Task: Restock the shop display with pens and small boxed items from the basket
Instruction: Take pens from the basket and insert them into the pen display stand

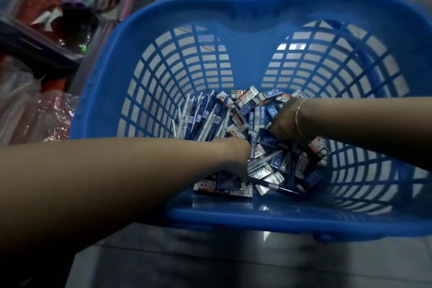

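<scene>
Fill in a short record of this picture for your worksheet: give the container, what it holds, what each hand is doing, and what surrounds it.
container: blue plastic basket with lattice walls, standing on a tiled floor
contents: pens bunched at the left, small boxes heaped at the middle and right
left hand: reaching down into the small boxes, fingers hidden
right hand: down among the small boxes, grip unclear
wrist: thin bracelet on the right arm
surroundings: packaged goods at the upper left

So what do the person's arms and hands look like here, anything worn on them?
Both forearms are bare, with no sleeves in view and no gloves. The right wrist carries a thin gold-coloured bangle just behind the right hand. Nothing shows on the left wrist; the left hand is mostly buried among the boxes.
</scene>
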Tool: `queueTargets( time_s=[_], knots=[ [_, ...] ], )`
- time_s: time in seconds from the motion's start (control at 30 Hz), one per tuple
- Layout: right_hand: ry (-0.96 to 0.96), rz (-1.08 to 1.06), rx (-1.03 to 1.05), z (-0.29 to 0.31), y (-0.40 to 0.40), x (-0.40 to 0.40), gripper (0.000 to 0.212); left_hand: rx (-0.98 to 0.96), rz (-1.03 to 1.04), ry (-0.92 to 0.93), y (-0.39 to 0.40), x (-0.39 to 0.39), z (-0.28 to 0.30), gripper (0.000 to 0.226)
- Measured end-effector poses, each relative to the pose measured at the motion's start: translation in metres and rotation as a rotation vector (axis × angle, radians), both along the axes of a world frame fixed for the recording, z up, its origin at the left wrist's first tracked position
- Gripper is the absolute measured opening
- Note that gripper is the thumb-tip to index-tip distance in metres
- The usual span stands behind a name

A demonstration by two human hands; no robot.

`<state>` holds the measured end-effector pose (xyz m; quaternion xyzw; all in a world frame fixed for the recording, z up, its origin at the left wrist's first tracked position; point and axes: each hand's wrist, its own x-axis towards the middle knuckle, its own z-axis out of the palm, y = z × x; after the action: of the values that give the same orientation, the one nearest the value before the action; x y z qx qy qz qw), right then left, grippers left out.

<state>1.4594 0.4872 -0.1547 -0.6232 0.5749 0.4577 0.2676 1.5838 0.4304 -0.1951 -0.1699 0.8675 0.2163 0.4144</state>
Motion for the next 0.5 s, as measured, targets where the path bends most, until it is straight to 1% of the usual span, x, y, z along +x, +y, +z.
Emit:
queueTargets(
  time_s=[0.07, 0.1, 0.13, 0.23, 0.27, 0.3, 0.33, 0.37, 0.43, 0.47, 0.5],
  knots=[
    [0.118, 0.012, 0.014, 0.006, -0.001, -0.007, 0.026, 0.063, 0.029, 0.012, -0.001, 0.002, -0.003, 0.023],
    [0.145, -0.073, 0.055, 0.011, -0.002, -0.009, 0.019, 0.068, 0.024, 0.022, -0.001, 0.004, -0.004, 0.023],
    [0.133, -0.154, 0.077, 0.016, -0.004, -0.014, 0.012, 0.09, 0.04, 0.033, -0.002, 0.004, -0.005, 0.022],
    [0.083, -0.39, 0.2, 0.03, -0.007, -0.024, 0.017, 0.114, 0.069, 0.08, -0.006, 0.005, -0.01, 0.018],
    [0.028, -0.472, 0.223, 0.03, -0.007, -0.027, 0.024, 0.12, 0.073, 0.077, -0.006, 0.006, -0.012, 0.017],
    [0.0, -0.524, 0.244, 0.03, -0.007, -0.028, 0.032, 0.127, 0.068, 0.058, -0.004, 0.006, -0.013, 0.017],
    [-0.018, -0.551, 0.251, 0.029, -0.007, -0.03, 0.036, 0.134, 0.058, 0.034, -0.003, 0.006, -0.013, 0.018],
    [-0.014, -0.566, 0.237, 0.026, -0.007, -0.031, 0.034, 0.148, 0.032, 0.005, -0.001, 0.006, -0.011, 0.019],
    [-0.002, -0.572, 0.193, 0.021, -0.009, -0.032, 0.017, 0.199, -0.035, -0.075, -0.006, 0.005, -0.001, 0.017],
    [-0.017, -0.574, 0.153, 0.018, -0.011, -0.033, 0.011, 0.228, -0.061, -0.117, -0.012, 0.004, 0.008, 0.016],
    [-0.066, -0.603, 0.066, 0.014, -0.012, -0.034, 0.01, 0.256, -0.066, -0.153, -0.022, 0.003, 0.019, 0.015]
  ],
)
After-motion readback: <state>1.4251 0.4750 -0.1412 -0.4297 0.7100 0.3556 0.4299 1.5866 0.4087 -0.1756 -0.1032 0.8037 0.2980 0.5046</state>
